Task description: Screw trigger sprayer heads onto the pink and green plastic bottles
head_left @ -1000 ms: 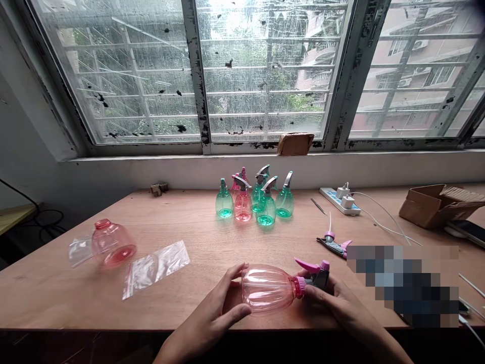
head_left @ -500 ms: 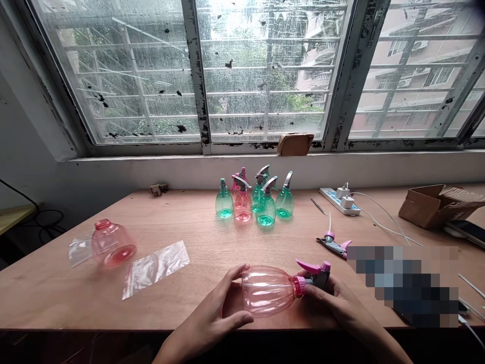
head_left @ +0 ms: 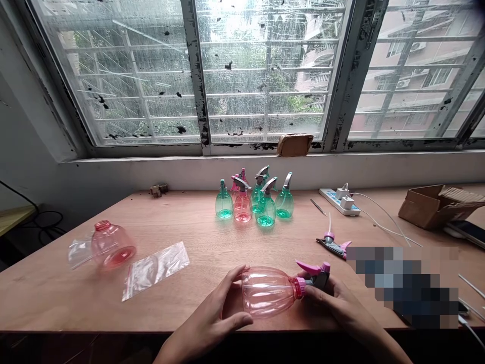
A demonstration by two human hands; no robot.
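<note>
A clear pink spray bottle [head_left: 269, 292] lies on its side near the table's front edge, its base toward the left. My left hand [head_left: 219, 313] cups the base end, fingers at its upper edge and thumb along the lower side. At the other end, my right hand [head_left: 335, 303] grips the grey and pink spray head [head_left: 318, 275] by the pink collar, with some fingers hidden behind it. Another spray head [head_left: 333, 246] with a pink trigger and a thin tube rests farther right. An open pink bottle [head_left: 113, 245] without a head lies tilted at the left.
Several green and pink spray bottles [head_left: 265, 210] stand at the back middle. Flat plastic bags [head_left: 157, 269] lie at the left. A power strip [head_left: 339, 202] with plugs and cables, a cardboard box [head_left: 428, 207] and a blurred-out patch occupy the right. A thin tool [head_left: 319, 207] lies beside the strip.
</note>
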